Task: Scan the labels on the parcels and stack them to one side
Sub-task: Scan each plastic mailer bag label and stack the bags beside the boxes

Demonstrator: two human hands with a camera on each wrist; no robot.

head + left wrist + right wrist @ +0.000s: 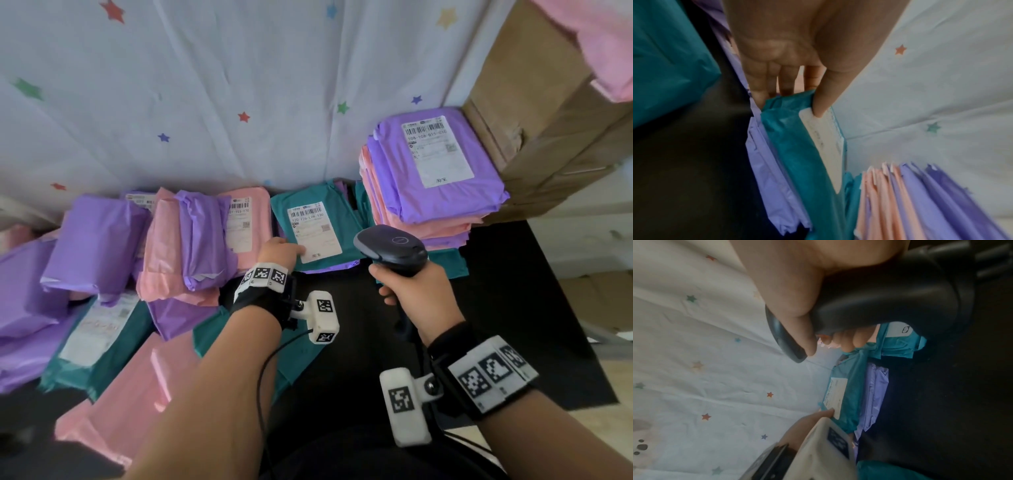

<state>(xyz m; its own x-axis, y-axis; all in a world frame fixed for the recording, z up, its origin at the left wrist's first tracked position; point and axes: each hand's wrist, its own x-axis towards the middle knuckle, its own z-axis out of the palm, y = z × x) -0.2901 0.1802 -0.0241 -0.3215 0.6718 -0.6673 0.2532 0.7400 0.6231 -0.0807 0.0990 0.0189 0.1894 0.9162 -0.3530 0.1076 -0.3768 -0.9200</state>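
A teal parcel (282, 216) with a white label (313, 228) lies face up at the back middle of the table, on top of a purple one. My left hand (291, 251) pinches its near left corner, thumb (821, 104) on the label and fingers under the edge of the teal parcel (793, 146). My right hand (404, 287) grips a black barcode scanner (390, 250), its head just right of the label and pointing toward it. In the right wrist view the scanner (890, 296) fills the top, with the teal parcel (851, 386) beyond it.
A tall stack of purple and pink parcels (435, 171) stands at the back right against cardboard boxes (548, 120). Several loose purple, pink and teal parcels (171, 257) cover the left half of the black table (513, 308). A star-printed sheet (205, 85) hangs behind.
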